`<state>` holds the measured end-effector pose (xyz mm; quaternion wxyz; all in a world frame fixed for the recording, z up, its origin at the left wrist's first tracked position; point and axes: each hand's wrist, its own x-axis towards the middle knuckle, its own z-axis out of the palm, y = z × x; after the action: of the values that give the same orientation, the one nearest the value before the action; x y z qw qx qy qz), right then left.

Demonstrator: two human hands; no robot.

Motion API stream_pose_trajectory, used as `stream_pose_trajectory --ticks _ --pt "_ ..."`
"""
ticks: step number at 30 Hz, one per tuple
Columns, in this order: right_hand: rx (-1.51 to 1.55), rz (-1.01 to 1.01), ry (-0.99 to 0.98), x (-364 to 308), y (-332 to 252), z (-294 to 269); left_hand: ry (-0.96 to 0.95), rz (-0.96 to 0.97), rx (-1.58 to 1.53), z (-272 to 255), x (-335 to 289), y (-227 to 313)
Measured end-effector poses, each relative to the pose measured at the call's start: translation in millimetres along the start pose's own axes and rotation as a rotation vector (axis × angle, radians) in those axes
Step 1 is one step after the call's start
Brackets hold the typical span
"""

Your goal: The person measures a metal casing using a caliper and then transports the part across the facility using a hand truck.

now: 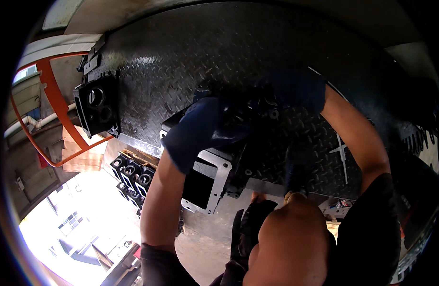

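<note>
My left hand (193, 128), in a dark blue glove, lies over a black metal casting (222, 183) with a flat, pale machined flange and a large rectangular opening. Its fingers point right and fade into shadow, so their grip cannot be made out. Further right, my right hand (298, 90), also gloved in dark blue, reaches in over the bench beside dark metal parts (272, 112). Its fingers are lost in the dark, and whatever they touch is hidden. The casting overhangs the near edge of the black tread-plate bench (153, 71).
Another black casting (96, 105) with round bores stands at the bench's left end. An orange metal frame (55, 90) rises beyond it. Several bored black castings (131, 174) sit lower left. A caliper-like metal tool (342, 155) lies near my right forearm; a thin rod (337, 90) lies behind it.
</note>
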<state>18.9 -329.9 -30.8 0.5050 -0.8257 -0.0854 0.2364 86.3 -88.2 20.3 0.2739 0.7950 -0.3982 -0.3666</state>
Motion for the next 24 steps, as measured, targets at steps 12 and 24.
stream_pose_trajectory --ticks 12,24 --pt "-0.073 -0.010 -0.176 15.6 -21.6 -6.4 0.063 -0.185 -0.175 21.9 9.5 -32.5" --pt "0.047 -0.102 -0.043 10.1 0.1 2.7 -0.006 -0.035 0.153 11.1 -2.4 -12.8"
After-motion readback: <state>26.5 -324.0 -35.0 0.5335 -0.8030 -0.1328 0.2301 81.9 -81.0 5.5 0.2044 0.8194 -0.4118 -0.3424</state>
